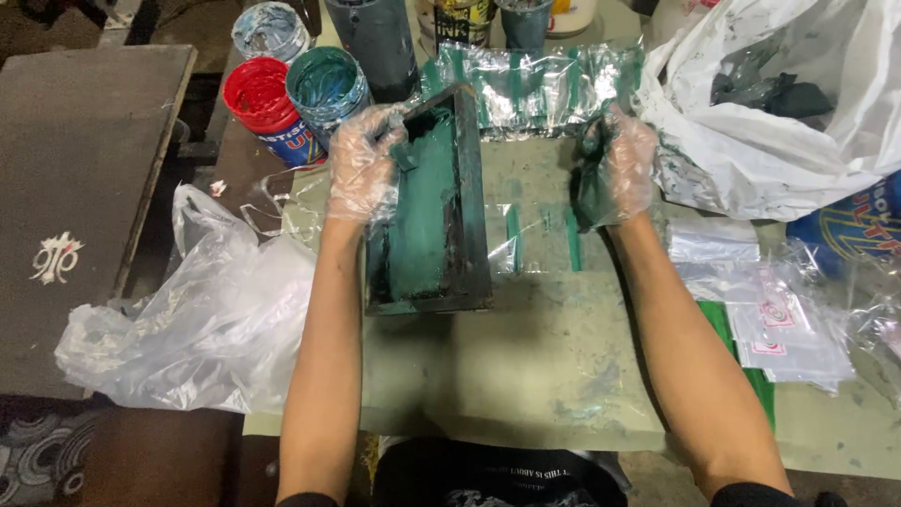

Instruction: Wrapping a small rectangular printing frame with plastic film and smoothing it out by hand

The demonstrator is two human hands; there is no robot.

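Head view:

- Left hand point(364, 164): in a thin clear plastic glove, fingers closed on the far upper corner of the frame.
- Frame point(430, 211): a dark rectangular printing frame, its inner face thickly smeared with green ink; it stood tilted on its long edge at the middle of the tabletop, far end raised under the left hand.
- Right hand point(619, 167): also in a clear glove, fingers curled shut around a dark green-stained wad point(591, 188), just right of the frame and apart from it.
- Tabletop point(544, 376): pale green, worn, marked with green ink streaks between the two hands.
- Crinkled foil-like sheet point(540, 89): silvery with green stripes, lying beyond the frame and hands.
- Red ink tub point(263, 99): open, at the far left edge of the tabletop.
- Teal ink tub point(327, 84): open, just beside the red one.
- Pale grey-blue tub point(270, 28): behind the red one.
- Tall dark container point(375, 42): behind the frame's far end.
- White plastic bag point(779, 113): large, at the far right, with dark stained material inside.
- Clear plastic bag point(206, 310): crumpled, left of the left forearm.
- Small clear packets point(779, 324): lying flat, right of the right forearm.
- Dark side board point(75, 188): at the far left, with a pale printed emblem.
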